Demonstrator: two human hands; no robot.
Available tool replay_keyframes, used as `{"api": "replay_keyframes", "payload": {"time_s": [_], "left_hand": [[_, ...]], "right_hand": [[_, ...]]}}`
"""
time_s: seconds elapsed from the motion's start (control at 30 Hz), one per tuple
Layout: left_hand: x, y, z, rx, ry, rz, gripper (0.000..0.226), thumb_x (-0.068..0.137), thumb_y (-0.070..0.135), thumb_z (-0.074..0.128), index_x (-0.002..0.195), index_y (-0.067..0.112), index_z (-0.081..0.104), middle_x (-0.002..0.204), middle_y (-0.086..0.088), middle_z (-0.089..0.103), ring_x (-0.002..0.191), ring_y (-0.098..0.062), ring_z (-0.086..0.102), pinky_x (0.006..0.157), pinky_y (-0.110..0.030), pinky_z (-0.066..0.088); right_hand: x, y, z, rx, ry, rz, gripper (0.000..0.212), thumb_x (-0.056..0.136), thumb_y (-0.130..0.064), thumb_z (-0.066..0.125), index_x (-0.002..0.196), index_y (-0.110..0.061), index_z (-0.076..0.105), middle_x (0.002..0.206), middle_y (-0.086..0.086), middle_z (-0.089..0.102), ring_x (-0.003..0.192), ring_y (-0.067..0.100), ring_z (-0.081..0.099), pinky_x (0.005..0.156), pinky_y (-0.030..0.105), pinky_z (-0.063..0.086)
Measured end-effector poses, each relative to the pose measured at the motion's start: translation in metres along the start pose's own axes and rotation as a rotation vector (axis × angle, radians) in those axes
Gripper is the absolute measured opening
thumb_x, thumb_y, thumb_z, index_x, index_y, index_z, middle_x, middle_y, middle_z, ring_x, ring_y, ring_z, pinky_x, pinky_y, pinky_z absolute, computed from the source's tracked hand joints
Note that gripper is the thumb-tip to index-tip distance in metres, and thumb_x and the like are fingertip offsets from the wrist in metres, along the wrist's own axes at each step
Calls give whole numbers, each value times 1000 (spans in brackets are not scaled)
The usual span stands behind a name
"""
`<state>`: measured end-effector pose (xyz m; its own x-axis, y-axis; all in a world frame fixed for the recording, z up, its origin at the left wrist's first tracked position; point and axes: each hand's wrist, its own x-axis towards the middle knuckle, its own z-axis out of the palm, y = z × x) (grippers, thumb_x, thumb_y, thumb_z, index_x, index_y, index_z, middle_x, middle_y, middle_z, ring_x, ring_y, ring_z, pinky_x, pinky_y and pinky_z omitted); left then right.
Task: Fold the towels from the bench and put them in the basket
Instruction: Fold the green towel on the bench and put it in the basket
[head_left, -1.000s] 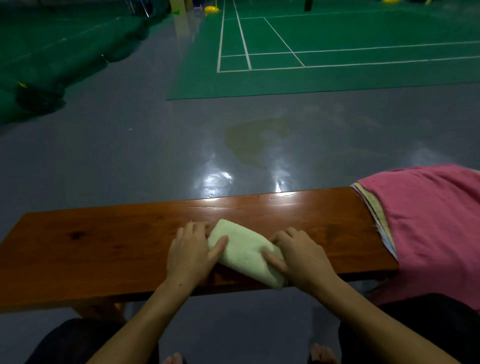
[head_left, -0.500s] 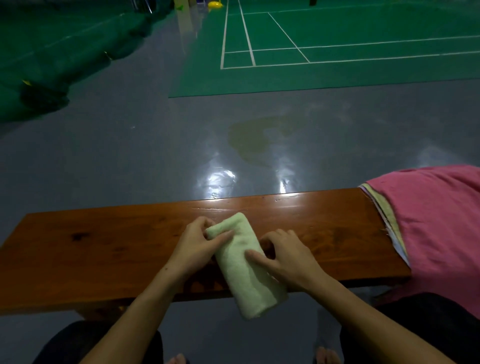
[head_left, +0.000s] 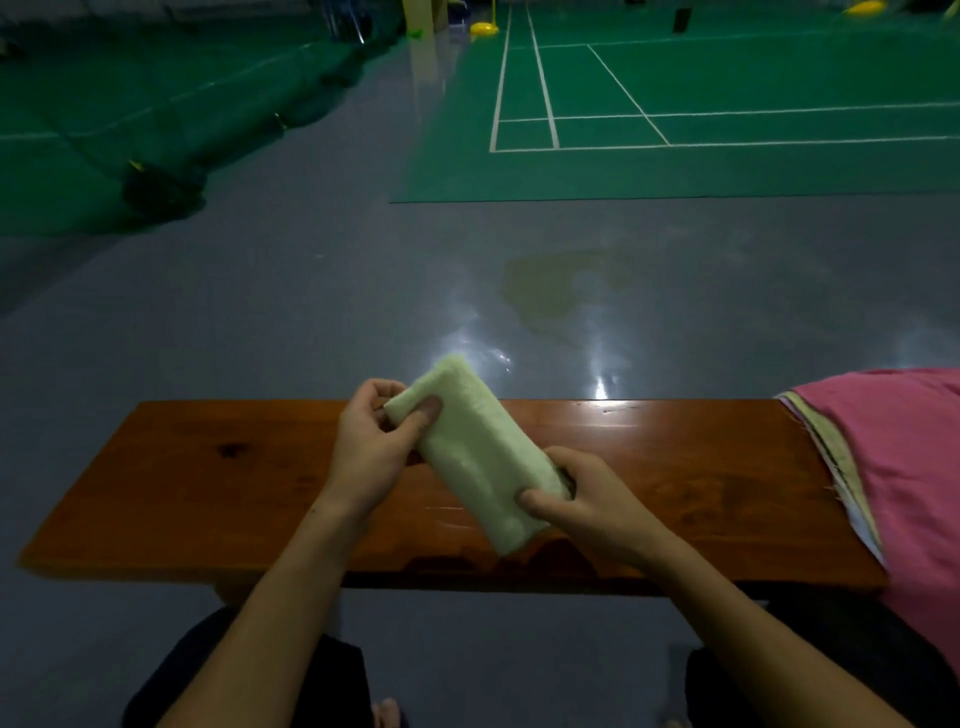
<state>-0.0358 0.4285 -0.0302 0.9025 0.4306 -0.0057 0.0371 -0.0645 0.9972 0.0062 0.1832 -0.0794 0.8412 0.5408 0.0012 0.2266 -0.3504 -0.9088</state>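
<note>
Both hands (gripping) have lifted the towel (head_left: 475, 452) off the bench (head_left: 208, 483).

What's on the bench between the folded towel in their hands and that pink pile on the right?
Nothing: in the head view, the wooden bench shows only bare, shiny wood between the pale green towel and the pink towel pile.

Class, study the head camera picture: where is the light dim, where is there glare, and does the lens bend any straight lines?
Head view: dim overall, so the hands and pale green towel look muted; bright glare patches on the grey floor and a sheen along the bench far edge; wide-angle lens splays the court lines and bows the bench; far corners soft and dark.
</note>
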Motion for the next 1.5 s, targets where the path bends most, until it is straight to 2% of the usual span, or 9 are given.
{"api": "replay_keyframes", "payload": {"time_s": [0.07,0.23,0.37,0.47,0.67,0.83,1.07,1.2,1.5], "left_hand": [[-5,6,-11,-33,30,14,27,95,13,75,112,6,56,95,-9,71,79,-12,72,61,-32,62],[-26,22,-60,-128,143,57,31,95,17,76,118,5,57,102,-11,72,87,-16,75,65,-32,62],[-50,33,-118,-156,190,93,28,100,16,69,121,4,54,106,-11,72,92,-19,74,68,-41,65],[-76,37,-173,-116,283,154,19,102,15,66,116,9,55,98,-7,71,86,-10,72,63,-36,63],[-160,22,-288,-60,537,168,22,98,20,70,115,11,59,100,-10,75,90,-21,75,67,-40,65],[-242,-13,-370,-72,779,78,26,93,21,77,112,11,64,104,-11,76,92,-22,76,68,-40,65],[-351,-92,-453,-60,1087,-108,22,88,18,84,105,13,71,95,-10,79,87,-27,77,68,-44,65],[-403,-156,-484,-47,1241,-236,18,86,17,86,99,18,73,87,-4,79,82,-20,76,62,-28,62],[-483,-325,-515,15,1220,-689,26,89,8,80,101,27,67,103,-6,74,97,-31,72,82,-53,62]], "right_hand": [[1,-7,10,-18,43,-41,30,82,-40,76,100,-18,69,89,5,69,78,26,67,63,49,56],[9,-48,38,-75,151,-209,18,87,-20,81,91,-29,66,77,-20,64,64,3,56,54,17,40],[18,-86,74,-83,138,-306,19,86,-29,74,103,-21,71,85,-5,69,74,17,64,60,41,52],[22,-119,114,-107,50,-374,25,83,-35,66,101,-18,68,83,0,67,73,23,62,62,47,50],[14,-180,215,-155,-256,-470,13,81,-29,72,86,-34,61,72,-18,57,61,2,51,55,23,40],[-8,-206,313,-192,-583,-516,30,87,-40,82,78,-23,59,67,-13,49,60,4,44,54,25,30],[-62,-209,457,-270,-846,-424,40,79,-54,87,74,-30,55,64,-13,53,59,3,49,53,22,31],[-95,-184,534,-269,-909,-319,53,75,-54,90,114,-27,65,95,-14,64,82,2,59,67,18,42],[-162,-85,676,-490,-1140,13,64,86,-49,83,131,-10,59,117,3,63,109,22,63,87,32,55]]}}
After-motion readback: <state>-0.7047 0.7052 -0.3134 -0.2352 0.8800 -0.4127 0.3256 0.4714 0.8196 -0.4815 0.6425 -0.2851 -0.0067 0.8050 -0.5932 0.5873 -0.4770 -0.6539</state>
